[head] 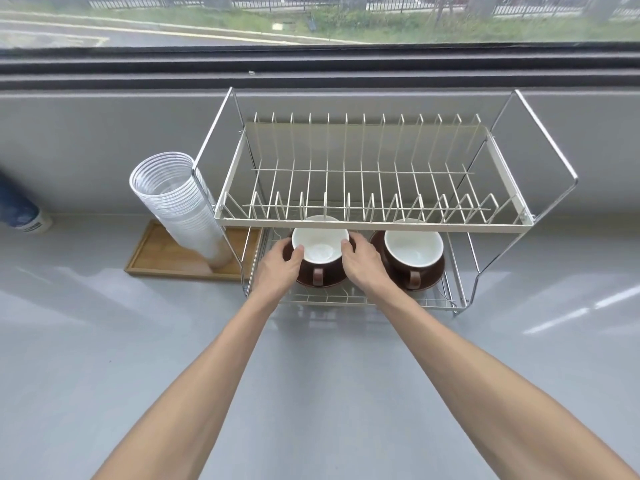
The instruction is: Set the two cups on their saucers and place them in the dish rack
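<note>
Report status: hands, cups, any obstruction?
Left hand and right hand gripping left cup and saucer, lower rack tier. Right cup seated on saucer. Upper tier close overhead.

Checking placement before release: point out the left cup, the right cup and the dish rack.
left cup (320, 249), head view, white inside.
right cup (414, 249), head view, white inside.
dish rack (374, 221), head view, upper tier's front rail.

1. We see bright, even daylight coming through the window (311, 19) at the top.
2. Pale streaks of glare lie across the glossy grey counter (104, 341).
3. Shadows are soft and faint.
4. Straight lines bow toward the edges from the wide-angle lens.
5. The whole picture is slightly soft, most so outdoors.
</note>
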Tool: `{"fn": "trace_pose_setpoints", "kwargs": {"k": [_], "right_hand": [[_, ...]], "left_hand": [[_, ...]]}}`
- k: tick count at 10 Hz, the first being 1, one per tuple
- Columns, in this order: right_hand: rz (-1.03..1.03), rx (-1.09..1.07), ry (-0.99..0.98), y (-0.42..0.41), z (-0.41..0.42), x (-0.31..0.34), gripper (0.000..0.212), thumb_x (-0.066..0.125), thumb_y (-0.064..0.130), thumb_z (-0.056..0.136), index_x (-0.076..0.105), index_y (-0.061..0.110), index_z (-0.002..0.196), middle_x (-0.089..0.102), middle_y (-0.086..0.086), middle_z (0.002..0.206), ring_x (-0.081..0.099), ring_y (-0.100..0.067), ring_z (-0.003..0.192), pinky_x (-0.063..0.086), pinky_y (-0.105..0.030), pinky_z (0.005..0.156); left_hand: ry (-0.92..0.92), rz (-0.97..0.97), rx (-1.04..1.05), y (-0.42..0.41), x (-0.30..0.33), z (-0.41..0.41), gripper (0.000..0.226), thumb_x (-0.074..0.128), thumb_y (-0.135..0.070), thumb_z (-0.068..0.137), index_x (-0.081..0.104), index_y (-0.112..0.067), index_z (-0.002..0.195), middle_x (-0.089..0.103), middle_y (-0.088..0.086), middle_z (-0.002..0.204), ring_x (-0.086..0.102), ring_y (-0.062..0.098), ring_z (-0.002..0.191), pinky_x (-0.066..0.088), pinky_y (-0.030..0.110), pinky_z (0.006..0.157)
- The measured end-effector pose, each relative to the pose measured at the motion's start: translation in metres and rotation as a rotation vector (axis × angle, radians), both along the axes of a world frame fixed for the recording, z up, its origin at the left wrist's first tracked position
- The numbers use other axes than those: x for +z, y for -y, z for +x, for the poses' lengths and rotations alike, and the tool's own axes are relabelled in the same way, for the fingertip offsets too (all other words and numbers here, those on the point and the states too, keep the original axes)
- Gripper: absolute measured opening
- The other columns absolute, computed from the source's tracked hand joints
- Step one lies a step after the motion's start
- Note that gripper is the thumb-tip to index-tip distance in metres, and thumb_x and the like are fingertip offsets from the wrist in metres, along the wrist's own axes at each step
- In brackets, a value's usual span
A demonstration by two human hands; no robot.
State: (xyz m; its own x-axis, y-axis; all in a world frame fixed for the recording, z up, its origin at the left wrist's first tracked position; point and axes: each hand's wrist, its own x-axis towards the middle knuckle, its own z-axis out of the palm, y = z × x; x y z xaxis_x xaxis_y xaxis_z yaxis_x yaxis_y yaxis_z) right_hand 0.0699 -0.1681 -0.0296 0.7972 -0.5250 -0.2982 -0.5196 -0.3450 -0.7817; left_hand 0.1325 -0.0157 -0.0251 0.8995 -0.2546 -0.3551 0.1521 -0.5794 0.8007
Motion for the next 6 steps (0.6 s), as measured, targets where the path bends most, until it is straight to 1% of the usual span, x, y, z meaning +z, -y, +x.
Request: {"fn": "trace_pose_setpoints", "kwargs": {"k": [1,2,3,4,5,6], "right_hand": [[0.004,0.002,-0.009,-0.001,-0.004,0.002,0.047,0.032,0.032,0.105,0.042,0.013,0.146,0.050,-0.013,0.146,0.040,-0.032,0.138,0.032,-0.042,0.112],[0.002,0.001,-0.020,-0.001,-0.007,0.006,0.049,0.033,0.035,0.104,0.040,0.013,0.148,0.048,-0.013,0.148,0.039,-0.032,0.139,0.030,-0.042,0.113],[-0.017,0.034,-0.043,0.001,-0.012,0.009,0.050,0.036,0.036,0.103,0.041,0.011,0.146,0.051,-0.015,0.145,0.043,-0.033,0.136,0.033,-0.044,0.113],[-0.033,0.077,-0.077,0.002,-0.020,0.016,0.055,0.037,0.042,0.101,0.040,0.011,0.147,0.053,-0.016,0.143,0.049,-0.035,0.131,0.038,-0.047,0.110],[-0.067,0.128,-0.138,0.002,-0.028,0.024,0.058,0.037,0.045,0.100,0.039,0.011,0.148,0.051,-0.015,0.146,0.046,-0.035,0.134,0.038,-0.045,0.110],[-0.112,0.196,-0.187,0.001,-0.040,0.035,0.047,0.038,0.047,0.098,0.058,0.017,0.129,0.062,-0.013,0.131,0.054,-0.034,0.125,0.044,-0.041,0.102]], "left_hand": [[0.000,0.006,-0.006,0.001,-0.001,-0.001,0.052,0.051,-0.047,0.095,0.050,-0.025,0.142,0.060,0.007,0.138,0.060,0.032,0.120,0.052,0.051,0.100],[0.000,0.037,-0.030,0.000,0.001,-0.003,0.054,0.048,-0.047,0.098,0.045,-0.023,0.147,0.055,0.008,0.144,0.055,0.031,0.126,0.049,0.051,0.103],[-0.015,0.082,-0.076,-0.003,0.002,-0.005,0.057,0.046,-0.046,0.100,0.040,-0.021,0.150,0.051,0.008,0.148,0.052,0.030,0.130,0.048,0.050,0.105],[-0.028,0.155,-0.167,-0.009,0.010,-0.008,0.053,0.046,-0.045,0.100,0.044,-0.020,0.147,0.054,0.007,0.145,0.054,0.026,0.122,0.050,0.043,0.102],[-0.045,0.236,-0.267,-0.015,0.022,-0.014,0.050,0.046,-0.043,0.101,0.049,-0.019,0.144,0.055,0.005,0.142,0.054,0.022,0.113,0.049,0.035,0.094],[0.003,0.321,-0.336,-0.020,0.036,-0.024,0.046,0.047,-0.044,0.100,0.053,-0.023,0.140,0.058,0.002,0.139,0.058,0.022,0.108,0.047,0.032,0.086]]}}
